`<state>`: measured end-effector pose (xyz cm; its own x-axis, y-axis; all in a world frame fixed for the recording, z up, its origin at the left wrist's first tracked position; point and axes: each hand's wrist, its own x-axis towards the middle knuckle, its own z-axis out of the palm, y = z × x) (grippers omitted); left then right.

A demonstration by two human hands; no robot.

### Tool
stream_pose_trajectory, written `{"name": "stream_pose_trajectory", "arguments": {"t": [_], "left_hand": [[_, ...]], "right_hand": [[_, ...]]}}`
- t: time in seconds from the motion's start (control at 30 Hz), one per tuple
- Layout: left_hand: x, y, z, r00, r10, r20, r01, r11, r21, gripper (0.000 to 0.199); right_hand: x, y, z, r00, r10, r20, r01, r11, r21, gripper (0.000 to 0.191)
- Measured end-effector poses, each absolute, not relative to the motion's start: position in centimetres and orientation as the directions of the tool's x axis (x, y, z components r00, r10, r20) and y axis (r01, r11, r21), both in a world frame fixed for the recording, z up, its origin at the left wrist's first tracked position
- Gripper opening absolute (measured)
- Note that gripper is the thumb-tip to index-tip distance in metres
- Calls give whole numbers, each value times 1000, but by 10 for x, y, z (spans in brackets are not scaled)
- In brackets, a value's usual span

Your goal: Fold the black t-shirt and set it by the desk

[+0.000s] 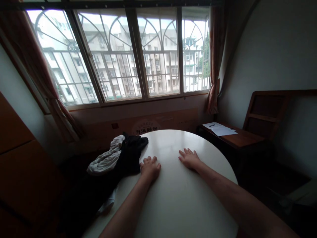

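Note:
My left hand (pixel 150 168) rests on the white round table (pixel 170 205) with its fingers bent and slightly apart. It lies right beside the edge of a heap of black clothing (pixel 130 157); I cannot tell whether the little-finger side touches the cloth. Nothing shows in this hand. Farther right, my right hand (pixel 190 158) lies flat on the tabletop, fingers spread, holding nothing. A crumpled light grey garment (pixel 106 160) lies against the black clothing at the table's left side. The black cloth hangs down over the edge there.
Behind the table is a barred window (pixel 158 59) between reddish curtains (pixel 213 72). On the right, a low wooden table (pixel 237 138) carries white papers (pixel 220 129) and a dark pen. An orange-brown cabinet (pixel 19 165) stands at the left. A box with printed characters (pixel 146 129) sits below the window.

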<state>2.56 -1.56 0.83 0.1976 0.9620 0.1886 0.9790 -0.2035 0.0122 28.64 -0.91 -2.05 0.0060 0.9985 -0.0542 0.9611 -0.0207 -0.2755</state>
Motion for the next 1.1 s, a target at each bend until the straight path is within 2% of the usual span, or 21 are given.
{"name": "stream_pose_trajectory", "arguments": {"t": [0.17,0.37,0.67,0.87,1.1], "left_hand": [[22,-11,1,199,961,194,973,-216,74,49],[17,-3,-6,195,977,87,971,-205,123,59],[16,-5,-4,237,970,56,965,-241,101,58],[15,-3,-4,241,969,49,967,-244,79,58],[14,-2,-2,249,967,50,965,-252,68,58]], "right_hand": [[279,-7,-20,64,997,-33,954,-71,-291,62],[268,-2,-22,169,986,1,942,-161,-295,58],[285,-1,-24,57,996,-66,950,-75,-302,59],[284,0,-20,45,995,-86,966,-66,-251,57],[282,-6,-14,42,996,-79,964,-61,-260,57]]}}
